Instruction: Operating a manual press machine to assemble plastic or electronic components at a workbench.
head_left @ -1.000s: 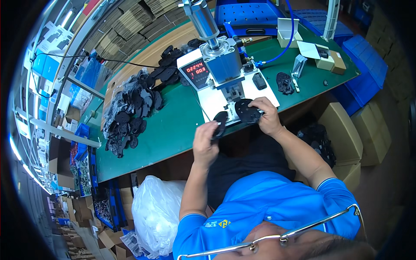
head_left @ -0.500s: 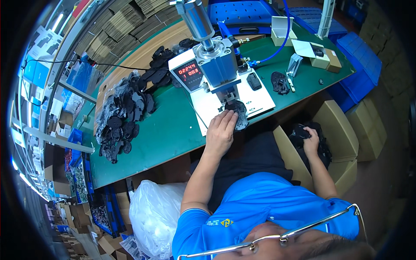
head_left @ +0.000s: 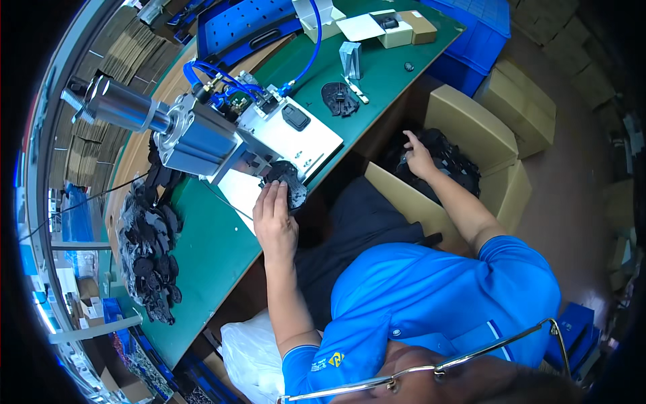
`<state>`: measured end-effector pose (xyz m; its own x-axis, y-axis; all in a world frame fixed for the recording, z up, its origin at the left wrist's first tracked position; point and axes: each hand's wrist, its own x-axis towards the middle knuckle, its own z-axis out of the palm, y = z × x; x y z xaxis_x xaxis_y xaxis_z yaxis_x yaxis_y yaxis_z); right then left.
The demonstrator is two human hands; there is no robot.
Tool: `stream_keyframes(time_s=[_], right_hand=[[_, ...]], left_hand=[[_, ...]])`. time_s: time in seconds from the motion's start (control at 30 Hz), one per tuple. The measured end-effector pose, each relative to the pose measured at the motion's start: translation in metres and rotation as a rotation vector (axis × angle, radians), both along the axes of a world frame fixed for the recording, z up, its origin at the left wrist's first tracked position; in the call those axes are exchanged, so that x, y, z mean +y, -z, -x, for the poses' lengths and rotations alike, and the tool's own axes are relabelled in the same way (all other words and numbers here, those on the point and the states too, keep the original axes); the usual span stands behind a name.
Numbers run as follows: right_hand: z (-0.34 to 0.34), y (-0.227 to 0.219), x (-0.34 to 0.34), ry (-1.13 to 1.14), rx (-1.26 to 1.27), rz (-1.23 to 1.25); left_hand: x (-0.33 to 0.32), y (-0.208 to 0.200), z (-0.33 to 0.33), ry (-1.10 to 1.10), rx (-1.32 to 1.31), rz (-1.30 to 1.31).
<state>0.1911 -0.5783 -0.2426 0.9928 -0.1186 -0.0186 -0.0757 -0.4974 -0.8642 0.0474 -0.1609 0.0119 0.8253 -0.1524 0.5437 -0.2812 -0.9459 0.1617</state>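
My left hand [head_left: 274, 219] has its fingers on the near edge of a flat, oval black plastic part [head_left: 291, 185], gripping it under the head of a bench press [head_left: 202, 138]. The thumb is mostly hidden. The part lies at the front edge of the press's white base plate [head_left: 323, 143]. Over an open cardboard box [head_left: 471, 118] to the right, my right hand [head_left: 420, 160] is open and holds nothing, its fingers apart. Just below it, several black plastic parts [head_left: 454, 161] fill the box.
A heap of black parts [head_left: 145, 249] covers the table's left side. Another black part [head_left: 340, 99] lies right of the press, by a small metal stand [head_left: 350, 60]. Small boxes [head_left: 393, 30] and a blue tray [head_left: 245, 30] stand behind. A white plastic bag [head_left: 252, 353] sits below the table.
My right hand has let go of a black part over the cardboard box and spread its fingers. My left hand stays on its part at the press. The whole view has turned and shifted.
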Motion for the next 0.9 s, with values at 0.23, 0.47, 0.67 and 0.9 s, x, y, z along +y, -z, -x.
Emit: stream_keyframes(time_s=[0.23,0.47,0.67,0.9], right_hand=[[0.004,-0.094,0.037,0.131,-0.187,-0.388],[0.034,-0.228,0.124,-0.512,-0.685,-0.106],[0.026,-0.244,0.181,-0.809,-0.888,0.051],[0.019,-0.228,0.221,-0.807,-0.895,0.084]], left_hand=[[-0.005,-0.001,-0.001,-0.007,-0.003,0.019],[-0.002,0.0,0.002,0.0,0.006,0.07],[-0.005,-0.003,-0.004,0.037,-0.037,0.094],[0.005,0.004,0.002,0.034,-0.053,0.111]])
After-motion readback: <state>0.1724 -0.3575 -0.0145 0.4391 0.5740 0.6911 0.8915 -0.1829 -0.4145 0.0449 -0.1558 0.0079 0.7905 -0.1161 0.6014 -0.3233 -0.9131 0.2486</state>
